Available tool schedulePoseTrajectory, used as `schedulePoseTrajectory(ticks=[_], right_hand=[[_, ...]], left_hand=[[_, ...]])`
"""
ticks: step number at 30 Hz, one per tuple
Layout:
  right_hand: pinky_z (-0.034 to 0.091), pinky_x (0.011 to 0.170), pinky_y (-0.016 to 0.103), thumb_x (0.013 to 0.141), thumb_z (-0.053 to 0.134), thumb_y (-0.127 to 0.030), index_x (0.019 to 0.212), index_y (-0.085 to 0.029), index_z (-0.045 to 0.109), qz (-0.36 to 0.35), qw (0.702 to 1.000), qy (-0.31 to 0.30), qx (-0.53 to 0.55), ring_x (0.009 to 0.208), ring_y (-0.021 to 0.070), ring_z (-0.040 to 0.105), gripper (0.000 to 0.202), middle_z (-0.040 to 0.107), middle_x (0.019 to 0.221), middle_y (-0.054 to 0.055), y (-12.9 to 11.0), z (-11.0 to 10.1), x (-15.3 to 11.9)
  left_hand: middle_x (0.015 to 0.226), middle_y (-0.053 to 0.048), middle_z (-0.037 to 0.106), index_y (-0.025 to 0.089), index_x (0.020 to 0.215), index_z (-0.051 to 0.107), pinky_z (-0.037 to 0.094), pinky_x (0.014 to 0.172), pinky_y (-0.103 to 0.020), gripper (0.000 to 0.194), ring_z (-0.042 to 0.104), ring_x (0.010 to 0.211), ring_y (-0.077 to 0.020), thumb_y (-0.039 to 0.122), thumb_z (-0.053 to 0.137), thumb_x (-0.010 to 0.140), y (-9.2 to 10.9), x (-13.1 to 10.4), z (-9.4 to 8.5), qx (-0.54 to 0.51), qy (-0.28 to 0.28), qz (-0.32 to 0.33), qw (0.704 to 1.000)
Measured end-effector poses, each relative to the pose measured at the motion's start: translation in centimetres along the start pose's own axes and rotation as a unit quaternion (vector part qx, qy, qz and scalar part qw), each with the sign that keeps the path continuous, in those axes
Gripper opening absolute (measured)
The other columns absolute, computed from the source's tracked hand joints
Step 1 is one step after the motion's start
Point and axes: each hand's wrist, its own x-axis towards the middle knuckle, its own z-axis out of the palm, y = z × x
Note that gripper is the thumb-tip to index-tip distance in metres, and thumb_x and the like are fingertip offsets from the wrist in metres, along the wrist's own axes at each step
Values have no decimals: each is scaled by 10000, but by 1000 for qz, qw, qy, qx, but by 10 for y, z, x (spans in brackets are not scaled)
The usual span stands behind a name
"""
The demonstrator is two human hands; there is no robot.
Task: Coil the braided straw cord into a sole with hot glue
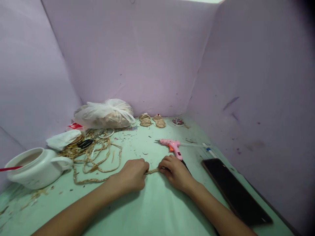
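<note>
A braided straw cord (pixel 153 171) runs between my two hands above the green table. My left hand (pixel 135 173) is closed round the cord, its fingertips hidden behind the knuckles. At the cord's right end, my right hand (pixel 175 171) pinches it between thumb and fingers. The rest of the cord lies in loose loops to the left of my left hand. A pink glue gun (pixel 173 146) with a small orange light rests just beyond my right hand.
A white pot (pixel 36 167) stands at the left, near black scissors (pixel 85 143) and straw scraps. Behind lie a plastic bag (pixel 105 114), two small woven pieces (pixel 145 120) and a dish of beads (pixel 178 122). A dark flat slab (pixel 236 191) lies right.
</note>
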Motion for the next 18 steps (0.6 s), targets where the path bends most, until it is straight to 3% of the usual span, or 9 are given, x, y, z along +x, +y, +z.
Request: schedulePoseTrajectory(ticks=[5, 8, 11, 14, 18], right_hand=[[427, 745, 325, 778, 550, -38, 826, -219, 675, 22, 998, 31, 44, 830, 190, 538, 225, 651, 839, 37, 1, 7, 3], [414, 821, 412, 776, 547, -93, 949, -198, 649, 94, 987, 100, 79, 973, 254, 509, 226, 625, 1000, 104, 0, 9, 3], [435, 756, 424, 791, 541, -208, 915, -162, 626, 196, 959, 156, 136, 858, 259, 541, 158, 618, 929, 124, -3, 8, 0], [447, 574, 325, 789, 536, -280, 734, -173, 642, 273, 924, 127, 238, 598, 186, 540, 160, 604, 656, 46, -13, 9, -1], [387, 418, 237, 762, 551, -310, 669, -156, 667, 336, 858, 58, 385, 413, 113, 461, 213, 511, 461, -22, -30, 21, 7]], left_hand=[[789, -53, 658, 202, 751, 611, 410, 606, -289, 179, 633, 717, -211, 128, 447, 758, -3, 1, 11, -16, -1, 10, 1000], [776, -63, 640, 189, 728, 588, 406, 595, -306, 178, 627, 695, -224, 133, 425, 774, -3, 0, 16, -25, -2, -14, 1000], [792, -76, 624, 183, 767, 582, 413, 590, -328, 206, 625, 685, -234, 123, 385, 789, -1, -2, 24, -32, 20, -55, 998], [779, -69, 607, 191, 804, 574, 429, 581, -349, 227, 624, 671, -240, 138, 354, 811, 1, -3, 32, -41, 88, -81, 992], [714, -44, 587, 208, 777, 552, 412, 508, -331, 220, 607, 589, -218, 129, 350, 814, 6, -4, 40, -21, 185, -47, 981]])
